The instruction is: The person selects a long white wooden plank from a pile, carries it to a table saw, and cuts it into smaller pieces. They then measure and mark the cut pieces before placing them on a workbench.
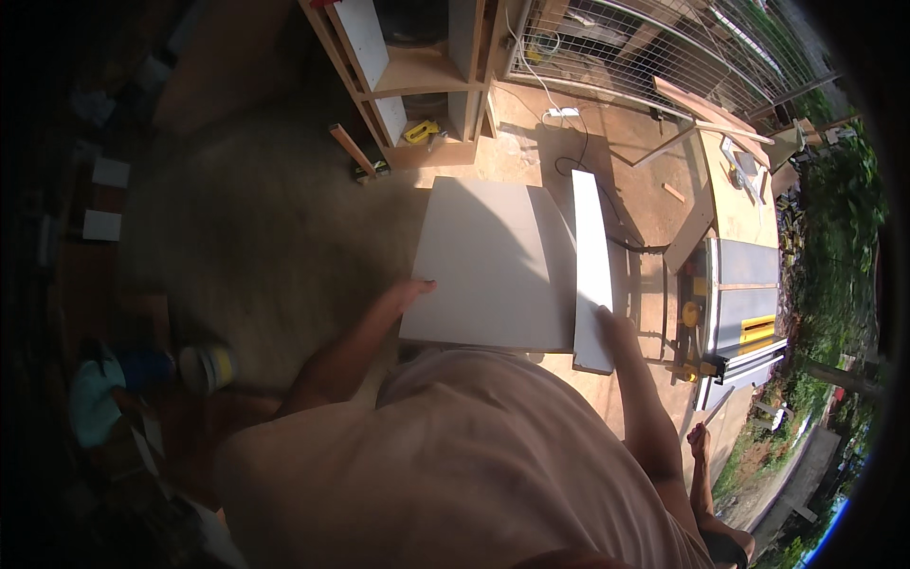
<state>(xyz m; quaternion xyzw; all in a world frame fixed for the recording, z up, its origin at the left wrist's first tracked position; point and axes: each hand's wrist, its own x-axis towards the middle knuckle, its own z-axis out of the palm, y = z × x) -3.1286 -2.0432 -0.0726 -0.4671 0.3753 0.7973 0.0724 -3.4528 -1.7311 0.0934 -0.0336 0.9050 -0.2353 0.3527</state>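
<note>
Before the torso [455,455] — left hand [417,288] clamped on board [474,270], right hand [616,327] on panel [590,256] — bucket label [224,364] blurred.

the wide pale panel [483,266] hides part of the left grip [415,288].

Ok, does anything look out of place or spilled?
No damage shows on the panel or strip. A yellow tool sits loose in the cabinet, and a wood scrap lies on the floor; both seem left behind, though nothing looks spilled.
</note>
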